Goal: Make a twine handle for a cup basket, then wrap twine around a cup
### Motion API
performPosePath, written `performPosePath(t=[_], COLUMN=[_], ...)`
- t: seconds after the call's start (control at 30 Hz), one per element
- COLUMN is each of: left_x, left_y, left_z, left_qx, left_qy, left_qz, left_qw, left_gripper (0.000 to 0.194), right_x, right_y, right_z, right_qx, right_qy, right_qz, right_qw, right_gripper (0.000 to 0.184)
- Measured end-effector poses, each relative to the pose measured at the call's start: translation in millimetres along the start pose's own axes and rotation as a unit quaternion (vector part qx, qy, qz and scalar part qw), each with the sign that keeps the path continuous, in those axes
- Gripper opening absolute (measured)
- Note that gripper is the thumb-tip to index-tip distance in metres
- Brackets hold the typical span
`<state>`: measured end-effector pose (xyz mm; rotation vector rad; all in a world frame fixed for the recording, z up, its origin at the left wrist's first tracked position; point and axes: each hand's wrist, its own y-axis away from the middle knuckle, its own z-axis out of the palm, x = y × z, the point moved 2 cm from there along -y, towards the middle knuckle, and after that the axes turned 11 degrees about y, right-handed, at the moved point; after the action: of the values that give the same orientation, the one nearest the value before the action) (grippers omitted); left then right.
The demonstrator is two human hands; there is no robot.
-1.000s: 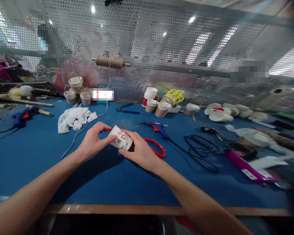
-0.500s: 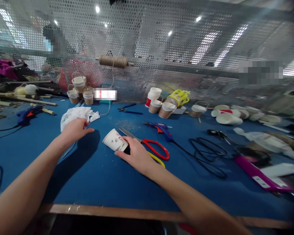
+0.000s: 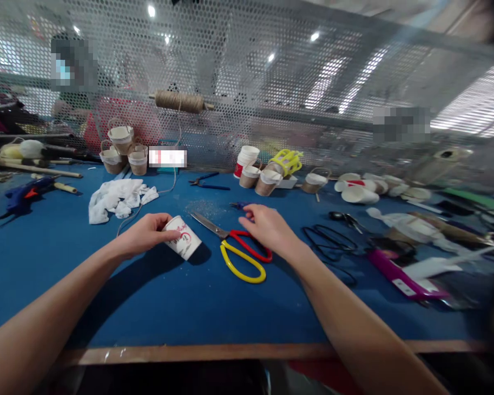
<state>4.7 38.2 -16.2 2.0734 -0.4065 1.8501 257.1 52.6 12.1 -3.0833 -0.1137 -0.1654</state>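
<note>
At left, the person's left hand (image 3: 146, 233) grasped a paper cup (image 3: 185, 239), tilted over the blue table (image 3: 189, 312), its long axis slanting toward the near right. Scissors (image 3: 224, 233) lay just rightward, blades pointing far left. Beyond them, the right hand (image 3: 271, 227), the nearer one, masked most of a glue gun (image 3: 239, 206), nozzle leftward; whether its curled fingers gripped it, I could not tell.

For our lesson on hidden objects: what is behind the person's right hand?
Behind the right hand, a blue glue gun shows its front end; the hand covers most of the rest. Part of the scissors' red handle seems covered too. Any contact underneath is hidden.
</note>
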Motion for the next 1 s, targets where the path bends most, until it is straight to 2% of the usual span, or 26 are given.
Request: performPosePath(t=[0.1, 0.23, 0.33, 0.47, 0.53, 0.6, 0.67, 0.73, 0.87, 1.0], left_x=[4, 2, -3, -9, -10, -10, -9, -9, -10, -11], left_y=[1, 0, -2, -3, -4, -4, -3, -3, -4, -4], left_z=[-2.5, -3.3, -3.2, -1.8, -0.8, -0.2, -0.2, -0.2, 1.6, 5.5], left_qx=[0.024, 0.028, 0.007, -0.003, -0.001, 0.002, 0.005, 0.004, 0.006, 0.020], left_qy=[0.016, 0.020, 0.012, 0.008, 0.014, 0.023, 0.033, 0.049, 0.090, 0.102], left_qz=[0.016, 0.013, 0.003, -0.007, -0.013, -0.018, -0.024, -0.030, -0.043, -0.044], left_qw=[0.999, 0.999, 1.000, 1.000, 1.000, 1.000, 0.999, 0.998, 0.995, 0.994], left_gripper=[0.015, 0.016, 0.020, 0.028, 0.027, 0.025, 0.023, 0.022, 0.018, 0.017], right_x=[24, 46, 52, 49, 44, 34, 21, 8, -11, -17], right_y=[-20, -38, -40, -30, -20, -8, 5, 17, 36, 44], right_z=[6, 24, 28, 9, -5, -17, -24, -26, -21, -11], right_qx=[-0.041, -0.106, -0.095, -0.023, 0.015, 0.016, -0.026, -0.059, -0.113, -0.162], right_qy=[0.039, 0.036, 0.005, -0.071, -0.122, -0.195, -0.361, -0.427, -0.468, -0.431], right_qz=[0.085, 0.133, 0.149, 0.150, 0.133, 0.086, 0.013, -0.031, -0.081, -0.096], right_qw=[0.995, 0.985, 0.984, 0.986, 0.983, 0.977, 0.932, 0.902, 0.873, 0.883], right_gripper=[0.029, 0.026, 0.027, 0.030, 0.039, 0.035, 0.026, 0.024, 0.027, 0.022])
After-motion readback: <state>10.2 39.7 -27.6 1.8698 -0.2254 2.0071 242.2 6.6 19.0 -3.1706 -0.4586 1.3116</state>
